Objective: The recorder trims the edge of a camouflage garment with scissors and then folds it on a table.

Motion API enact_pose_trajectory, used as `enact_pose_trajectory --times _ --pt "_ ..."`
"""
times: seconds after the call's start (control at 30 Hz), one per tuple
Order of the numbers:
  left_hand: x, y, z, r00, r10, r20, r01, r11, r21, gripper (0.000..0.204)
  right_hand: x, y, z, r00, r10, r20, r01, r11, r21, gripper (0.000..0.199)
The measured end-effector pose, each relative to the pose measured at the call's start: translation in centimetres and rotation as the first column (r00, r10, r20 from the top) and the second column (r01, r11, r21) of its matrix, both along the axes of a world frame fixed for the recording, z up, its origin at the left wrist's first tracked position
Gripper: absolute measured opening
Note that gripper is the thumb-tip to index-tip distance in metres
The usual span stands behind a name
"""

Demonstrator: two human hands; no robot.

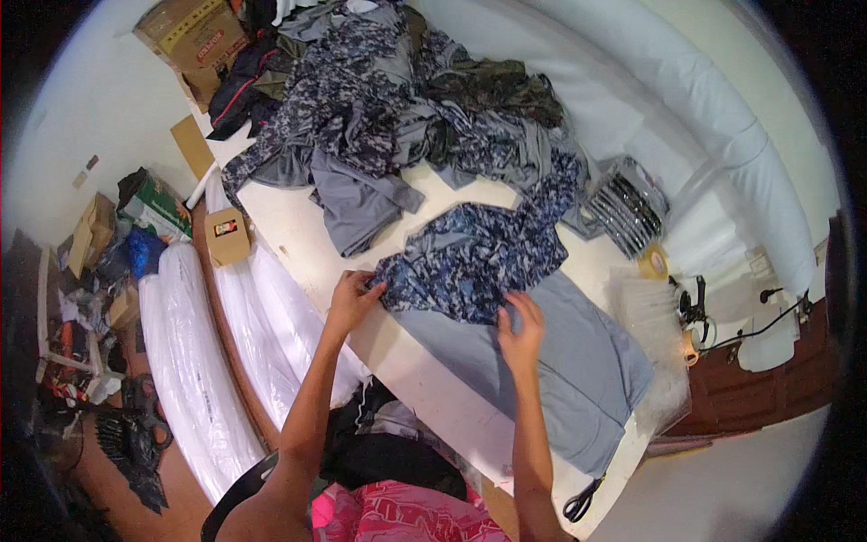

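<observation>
A blue camouflage shirt (479, 253) lies partly spread across the white table (298, 237), over a smooth grey piece of cloth (560, 370). My left hand (354, 300) pinches the shirt's left corner between thumb and fingers. At its near edge, my right hand (521, 327) has its fingertips closed on the camouflage cloth. The grey cloth extends to the right, past my right forearm. Just beyond the shirt, a loose grey garment (357, 203) hangs off the big pile of camouflage and grey clothes (361, 99).
Black scissors (582, 499) lie at the table's near right corner. Clear plastic bags (646, 339), a yellow tape roll (652, 263) and a stack of dark plastic-wrapped items (626, 212) line the right edge. White wrapped rolls (194, 361) stand left. A cardboard box (194, 41) is far left.
</observation>
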State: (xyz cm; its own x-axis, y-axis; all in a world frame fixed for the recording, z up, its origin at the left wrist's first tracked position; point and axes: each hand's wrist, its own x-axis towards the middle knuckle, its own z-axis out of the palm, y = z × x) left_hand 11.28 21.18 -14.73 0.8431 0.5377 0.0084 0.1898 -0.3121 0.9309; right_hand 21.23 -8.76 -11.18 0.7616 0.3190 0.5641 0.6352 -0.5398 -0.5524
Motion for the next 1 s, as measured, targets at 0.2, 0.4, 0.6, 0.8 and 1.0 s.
enact_pose_trajectory --times 0.2,0.4,0.6,0.8,1.0 --pt "2.2 -0.5 -1.4 0.999 -0.019 0.033 0.010 0.972 0.233 0.027 9.7 10.9 -1.6 0.919 0.374 0.124 -0.301 0.869 -0.392 0.023" --pt "1.9 0.0 -0.9 0.995 0.042 0.090 -0.076 0.905 0.419 0.033 13.2 12.8 -2.1 0.913 0.389 -0.124 -0.403 0.813 -0.419 0.010" --pt "1.5 0.4 -1.2 0.972 0.171 0.158 -0.231 0.797 0.558 0.030 14.7 11.1 -1.5 0.938 0.270 -0.216 -0.301 0.945 -0.125 0.018" --pt "1.6 -2.0 -0.4 0.909 0.106 0.402 -0.327 0.780 0.534 0.017 14.7 9.8 -1.0 0.913 0.397 -0.095 -0.408 0.875 -0.262 0.038" --pt "1.6 -13.3 0.4 0.873 -0.373 0.314 0.102 0.770 0.630 0.032 15.4 8.3 -2.3 0.945 0.320 -0.062 -0.324 0.901 -0.288 0.032"
